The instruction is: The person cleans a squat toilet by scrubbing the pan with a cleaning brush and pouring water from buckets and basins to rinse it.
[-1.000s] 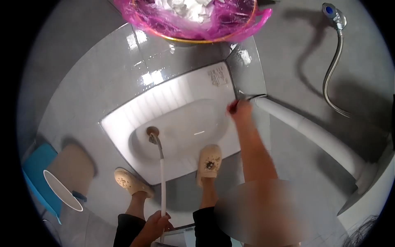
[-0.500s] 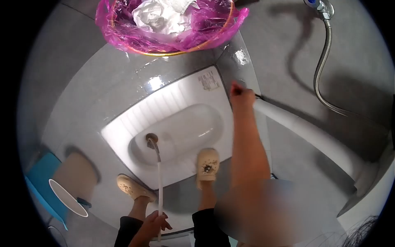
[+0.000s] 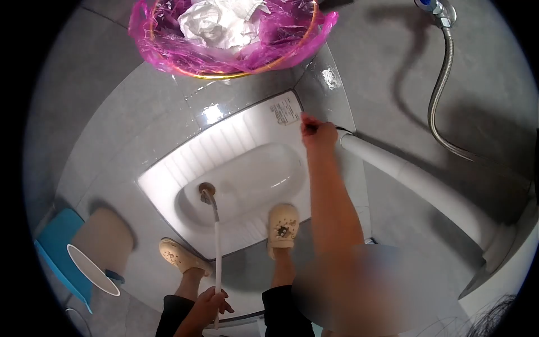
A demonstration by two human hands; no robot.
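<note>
My left hand (image 3: 209,306), low in the view, is closed round the long white handle (image 3: 218,258) of what looks like a toilet brush. Its grey neck bends down to a head (image 3: 207,196) in the drain hole of the white squat toilet (image 3: 196,154); the bristles cannot be made out. Over the toilet's right edge, my right hand (image 3: 320,135) is curled closed on something dark and thin. A short black end sticks out from it towards the top of a white pipe (image 3: 387,160). The rest of that dark thing is hidden by the fingers.
A bin (image 3: 224,77) lined with a pink bag holds crumpled white paper behind the toilet. A braided hose (image 3: 438,95) hangs at right. A blue dustpan-like piece (image 3: 62,241) and a beige container (image 3: 104,238) stand at left. My beige clogs (image 3: 283,227) flank the toilet's near edge.
My right hand has moved slightly left, from beside the pipe to over the toilet's right edge. The left hand and the brush stay where they were.
</note>
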